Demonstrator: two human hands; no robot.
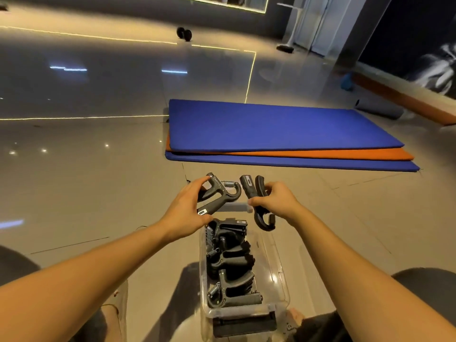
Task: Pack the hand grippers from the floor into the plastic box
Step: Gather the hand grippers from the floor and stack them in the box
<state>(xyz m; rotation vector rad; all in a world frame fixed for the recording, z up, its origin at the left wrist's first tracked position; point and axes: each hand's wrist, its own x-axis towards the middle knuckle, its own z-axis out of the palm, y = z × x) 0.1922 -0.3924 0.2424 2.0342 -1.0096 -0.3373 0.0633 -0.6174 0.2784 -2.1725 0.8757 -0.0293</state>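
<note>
A clear plastic box (276, 275) stands on the floor between my knees, with several black hand grippers (229, 262) packed along its left side. My left hand (183, 208) holds a black hand gripper (219, 193) with a metal spring above the box's far left corner. My right hand (274, 199) holds a second black hand gripper (256, 193) above the box's far right corner, its hooked end hanging down. Both held grippers are off the floor.
A stack of blue and orange exercise mats (283, 134) lies on the glossy tiled floor just beyond the box. A dumbbell (184, 33) sits far back. A rolled grey mat (380, 111) lies at the right by the wall. My knees frame the box.
</note>
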